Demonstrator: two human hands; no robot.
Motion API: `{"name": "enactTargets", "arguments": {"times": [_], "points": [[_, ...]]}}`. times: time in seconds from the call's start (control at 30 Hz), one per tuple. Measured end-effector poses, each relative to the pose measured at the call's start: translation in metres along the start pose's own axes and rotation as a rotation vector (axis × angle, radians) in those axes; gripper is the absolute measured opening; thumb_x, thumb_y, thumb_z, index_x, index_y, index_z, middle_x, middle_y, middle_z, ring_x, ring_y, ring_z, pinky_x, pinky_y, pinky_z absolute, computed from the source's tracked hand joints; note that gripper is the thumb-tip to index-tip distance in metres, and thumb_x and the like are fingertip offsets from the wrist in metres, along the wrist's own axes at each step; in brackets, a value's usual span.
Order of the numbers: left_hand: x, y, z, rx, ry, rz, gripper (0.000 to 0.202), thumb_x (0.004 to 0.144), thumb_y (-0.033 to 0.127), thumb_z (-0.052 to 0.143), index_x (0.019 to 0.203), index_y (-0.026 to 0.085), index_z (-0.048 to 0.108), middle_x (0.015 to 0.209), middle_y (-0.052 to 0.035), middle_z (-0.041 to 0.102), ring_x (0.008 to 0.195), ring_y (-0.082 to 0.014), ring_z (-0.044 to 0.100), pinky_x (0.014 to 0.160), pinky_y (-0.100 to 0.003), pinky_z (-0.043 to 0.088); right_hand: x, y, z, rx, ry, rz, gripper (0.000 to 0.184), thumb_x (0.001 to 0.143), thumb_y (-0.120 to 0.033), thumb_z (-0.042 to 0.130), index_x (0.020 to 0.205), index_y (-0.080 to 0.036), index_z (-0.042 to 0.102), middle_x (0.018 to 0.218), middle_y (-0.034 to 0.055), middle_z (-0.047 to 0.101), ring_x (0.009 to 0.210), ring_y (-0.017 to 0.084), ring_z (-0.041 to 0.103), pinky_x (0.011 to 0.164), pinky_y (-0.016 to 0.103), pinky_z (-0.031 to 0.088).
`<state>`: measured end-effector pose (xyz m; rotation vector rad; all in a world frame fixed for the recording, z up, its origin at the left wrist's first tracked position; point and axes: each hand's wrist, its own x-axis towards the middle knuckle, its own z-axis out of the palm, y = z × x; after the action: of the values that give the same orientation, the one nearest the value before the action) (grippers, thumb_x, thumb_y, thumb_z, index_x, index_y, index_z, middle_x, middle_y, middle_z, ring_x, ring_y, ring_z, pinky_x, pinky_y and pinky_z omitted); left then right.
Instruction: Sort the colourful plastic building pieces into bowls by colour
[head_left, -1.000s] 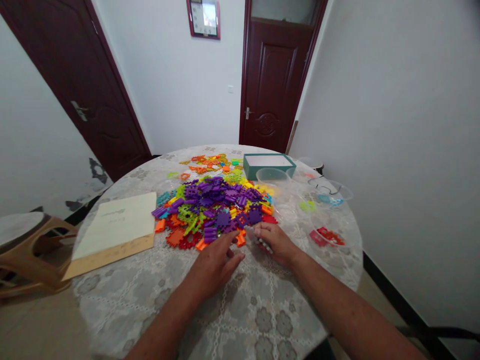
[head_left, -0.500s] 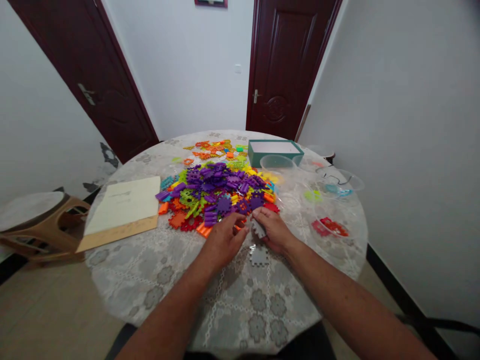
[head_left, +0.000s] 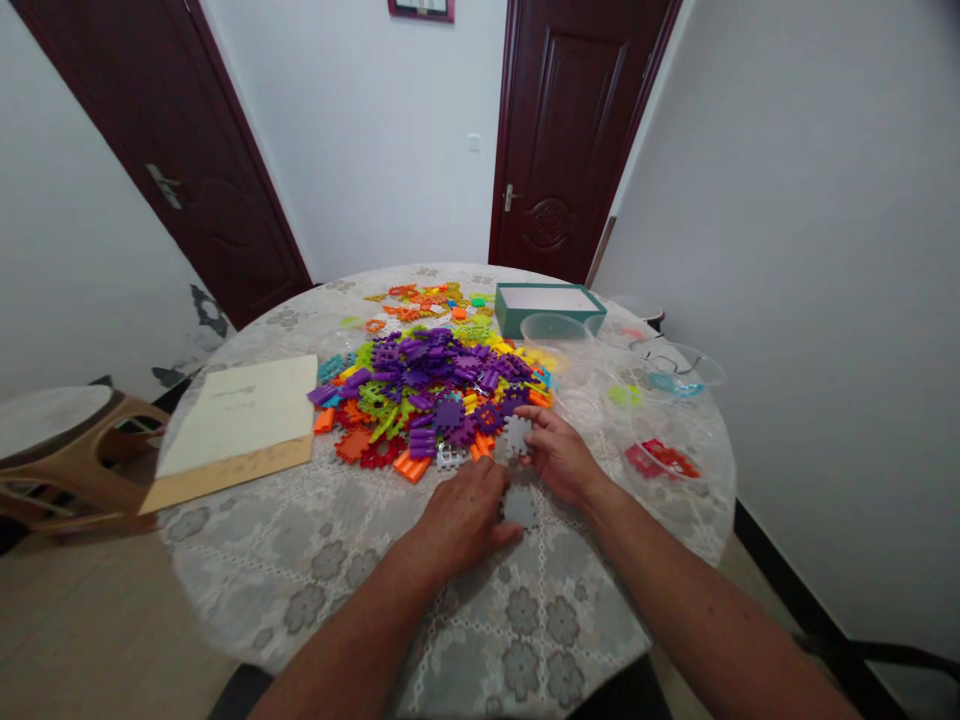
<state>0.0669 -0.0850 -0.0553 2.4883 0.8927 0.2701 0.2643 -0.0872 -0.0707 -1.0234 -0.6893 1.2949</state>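
Between the thumb and fingers of my right hand (head_left: 559, 450) is a grey toothed building tile (head_left: 516, 436), tilted up at the near edge of the pile. A second grey toothed tile (head_left: 520, 508) lies flat on the tablecloth just below it. My left hand (head_left: 466, 510) is beside that lower tile, palm down, its thumb apart from the fingers at the tile's left edge. Whether it touches the tile is hard to see. Just beyond both hands spreads a heap of plastic building pieces (head_left: 431, 365), purple on top, with green, orange, red and yellow ones around.
A teal box (head_left: 551, 310) stands at the back of the round table (head_left: 360, 600). Clear plastic tubs (head_left: 675, 365) line the right side, some holding coloured pieces. Paper with a small drawing (head_left: 240, 410) lies at the left. A wooden stool (head_left: 75, 450) stands on the floor.
My left hand has moved down from the pile to the lower grey tile, its thumb spreading. My right hand has raised its tile slightly and turned its face more towards me.
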Motion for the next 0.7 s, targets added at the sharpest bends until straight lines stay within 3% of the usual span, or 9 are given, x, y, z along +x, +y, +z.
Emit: {"name": "enactTargets", "arguments": {"times": [0.17, 0.37, 0.5, 0.7], "points": [[0.001, -0.003, -0.004, -0.216, 0.061, -0.059, 0.024, 0.084, 0.019, 0.069, 0.104, 0.024, 0.057, 0.096, -0.0018, 0.069, 0.088, -0.0211, 0.065, 0.074, -0.03, 0.045, 0.001, 0.003, -0.003, -0.035, 0.019, -0.053, 0.042, 0.07, -0.03, 0.085, 0.109, -0.025, 0.07, 0.093, 0.0008, 0.069, 0.071, 0.014, 0.061, 0.056, 0.024, 0.051], [0.007, -0.029, -0.017, -0.526, 0.42, -0.261, 0.02, 0.091, 0.025, 0.059, 0.111, 0.023, 0.059, 0.096, -0.0019, 0.068, 0.086, -0.018, 0.067, 0.072, -0.029, 0.053, 0.003, 0.007, -0.002, -0.054, 0.023, -0.079, 0.04, 0.074, -0.044, 0.087, 0.104, -0.022, 0.071, 0.09, 0.0014, 0.07, 0.069, 0.014, 0.061, 0.055, 0.024, 0.051], [0.008, -0.031, -0.022, -0.804, 0.451, -0.311, 0.027, 0.091, 0.03, 0.06, 0.116, 0.021, 0.06, 0.099, -0.0047, 0.069, 0.086, -0.019, 0.07, 0.064, -0.029, 0.06, 0.001, 0.013, 0.001, -0.121, -0.036, -0.07, 0.038, 0.077, -0.046, 0.085, 0.103, -0.022, 0.071, 0.084, -0.0002, 0.068, 0.065, 0.013, 0.057, 0.051, 0.023, 0.045], [0.01, -0.024, -0.023, -0.987, 0.435, -0.297, 0.031, 0.092, 0.027, 0.06, 0.121, 0.019, 0.063, 0.112, -0.0085, 0.074, 0.094, -0.0197, 0.074, 0.074, -0.034, 0.067, 0.002, 0.023, -0.001, -0.245, -0.078, -0.083, 0.036, 0.082, -0.049, 0.08, 0.105, -0.023, 0.07, 0.083, -0.0005, 0.067, 0.06, 0.012, 0.054, 0.049, 0.023, 0.044]]}}
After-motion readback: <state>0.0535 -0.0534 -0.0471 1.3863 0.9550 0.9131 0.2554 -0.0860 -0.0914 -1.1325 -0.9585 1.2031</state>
